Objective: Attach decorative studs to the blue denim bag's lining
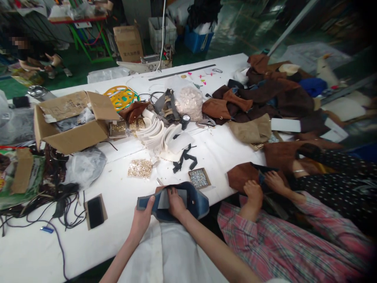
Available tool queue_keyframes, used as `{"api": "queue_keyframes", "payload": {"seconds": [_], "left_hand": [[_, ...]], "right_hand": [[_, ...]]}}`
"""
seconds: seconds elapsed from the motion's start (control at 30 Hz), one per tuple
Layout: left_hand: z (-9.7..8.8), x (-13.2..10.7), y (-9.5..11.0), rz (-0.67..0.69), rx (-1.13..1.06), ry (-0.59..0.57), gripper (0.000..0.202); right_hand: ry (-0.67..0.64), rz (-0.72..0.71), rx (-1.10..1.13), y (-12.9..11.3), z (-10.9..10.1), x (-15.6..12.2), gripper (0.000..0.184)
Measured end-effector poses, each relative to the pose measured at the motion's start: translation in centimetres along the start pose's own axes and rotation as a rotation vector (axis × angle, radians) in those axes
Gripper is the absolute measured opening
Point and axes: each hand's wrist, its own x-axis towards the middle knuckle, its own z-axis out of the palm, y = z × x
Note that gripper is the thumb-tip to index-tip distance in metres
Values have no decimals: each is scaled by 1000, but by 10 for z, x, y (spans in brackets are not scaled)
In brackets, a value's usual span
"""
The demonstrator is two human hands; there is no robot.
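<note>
A dark blue bag-like piece (202, 204) with a brown lining is at the near edge of the table, its opening facing me. My left hand (143, 215) grips its left edge, the thumb on top. My right hand (177, 203) reaches into the opening, its fingers bent against a stiff grey panel (164, 200) inside; the fingertips are partly hidden. A small metal fitting shows on the piece right of my hand. Just beyond it are a small box of silvery studs (199, 178) and a clear bag of gold-coloured studs (140, 168).
Beside me on the right, a co-worker's hands (265, 188) work on a brown piece (240, 177). White curved strips (151, 133), black strips (185, 157) and a pile of brown pieces (273, 96) lie farther back. Left are a cardboard box (73, 137), a phone (96, 212) and cables.
</note>
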Motion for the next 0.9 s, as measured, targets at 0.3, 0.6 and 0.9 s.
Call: {"api": "queue_keyframes", "payload": {"seconds": [0.3, 0.6, 0.9], "left_hand": [[4, -2, 6, -16, 90, -17, 55], [10, -2, 10, -22, 181, 42, 57], [17, -8, 12, 9, 293, 85, 57]], "right_hand": [[-15, 20, 62, 6, -21, 17, 104], [96, 163, 228, 3, -21, 31, 60], [56, 230, 220, 13, -5, 36, 37]]}}
